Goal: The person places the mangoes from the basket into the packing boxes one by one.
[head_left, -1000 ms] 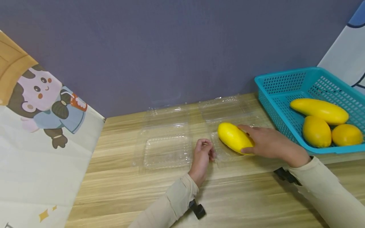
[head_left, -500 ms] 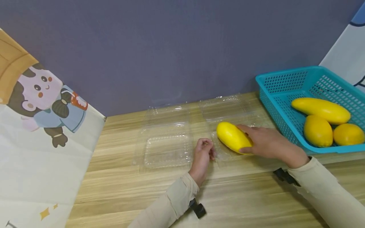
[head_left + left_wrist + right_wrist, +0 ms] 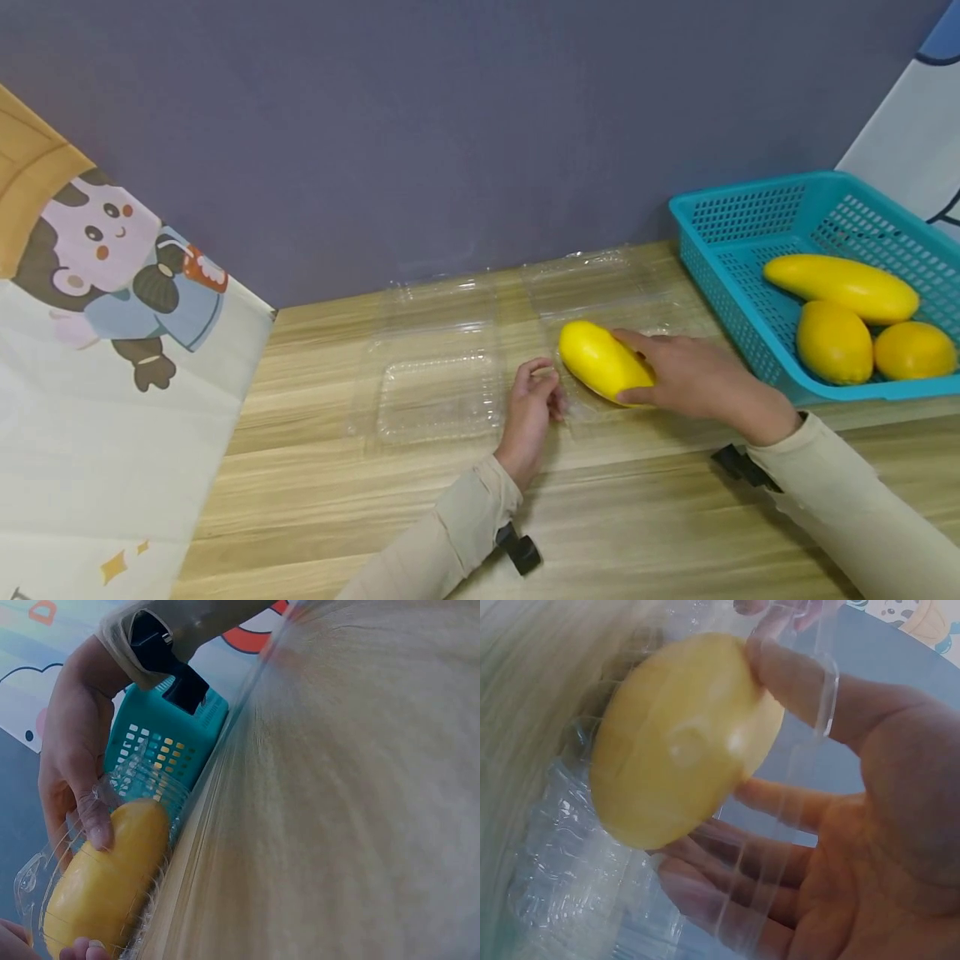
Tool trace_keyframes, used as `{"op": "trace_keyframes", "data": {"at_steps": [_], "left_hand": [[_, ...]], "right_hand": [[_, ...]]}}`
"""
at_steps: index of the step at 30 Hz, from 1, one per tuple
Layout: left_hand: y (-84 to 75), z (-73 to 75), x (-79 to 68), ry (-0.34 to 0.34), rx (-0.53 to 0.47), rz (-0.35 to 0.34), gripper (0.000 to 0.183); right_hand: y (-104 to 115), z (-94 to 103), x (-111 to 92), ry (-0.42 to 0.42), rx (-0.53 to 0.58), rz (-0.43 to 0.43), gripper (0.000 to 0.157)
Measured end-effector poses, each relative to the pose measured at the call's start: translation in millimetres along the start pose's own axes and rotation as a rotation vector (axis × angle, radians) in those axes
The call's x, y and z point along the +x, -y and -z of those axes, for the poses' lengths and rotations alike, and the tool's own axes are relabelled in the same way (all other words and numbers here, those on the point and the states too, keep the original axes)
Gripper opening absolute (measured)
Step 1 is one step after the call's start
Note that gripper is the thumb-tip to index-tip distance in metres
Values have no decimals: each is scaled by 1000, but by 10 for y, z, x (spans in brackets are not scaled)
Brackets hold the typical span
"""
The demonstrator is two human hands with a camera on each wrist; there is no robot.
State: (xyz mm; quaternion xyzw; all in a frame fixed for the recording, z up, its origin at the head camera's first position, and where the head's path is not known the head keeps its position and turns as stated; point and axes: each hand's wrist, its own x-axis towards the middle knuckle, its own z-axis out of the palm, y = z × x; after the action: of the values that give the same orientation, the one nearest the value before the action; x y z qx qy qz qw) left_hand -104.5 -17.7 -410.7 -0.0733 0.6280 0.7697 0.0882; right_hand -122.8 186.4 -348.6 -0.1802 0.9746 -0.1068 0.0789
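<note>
In the head view, my right hand (image 3: 693, 373) grips a large yellow mango (image 3: 602, 362) from its right side, thumb and fingers spread around it. The mango lies tilted over the lower half of an open clear plastic clamshell container (image 3: 588, 287). My left hand (image 3: 530, 412) is at that container's left edge, its fingers curled around the rim. In the left wrist view the mango (image 3: 112, 881) is low within the plastic walls. The right wrist view has the mango (image 3: 686, 742) against my right hand's fingers (image 3: 780, 802), with a clear plastic strip crossing the hand.
A second open clear container (image 3: 442, 400) lies to the left. At the right stands a teal basket (image 3: 712, 283) with a long yellow mango (image 3: 843, 287) and two rounder yellow fruits (image 3: 835, 343). A dark wall (image 3: 465, 142) rises behind the wooden table (image 3: 300, 500).
My right hand and the mango have shifted slightly left, toward my left hand. The left hand has stayed in place.
</note>
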Motion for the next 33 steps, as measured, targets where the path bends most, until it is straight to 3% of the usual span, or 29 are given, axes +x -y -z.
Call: {"op": "trace_keyframes", "data": {"at_steps": [33], "left_hand": [[36,-16,35,-20,-18,-22,27]], "right_hand": [[82,-38,23,3,1,-44,85]]}}
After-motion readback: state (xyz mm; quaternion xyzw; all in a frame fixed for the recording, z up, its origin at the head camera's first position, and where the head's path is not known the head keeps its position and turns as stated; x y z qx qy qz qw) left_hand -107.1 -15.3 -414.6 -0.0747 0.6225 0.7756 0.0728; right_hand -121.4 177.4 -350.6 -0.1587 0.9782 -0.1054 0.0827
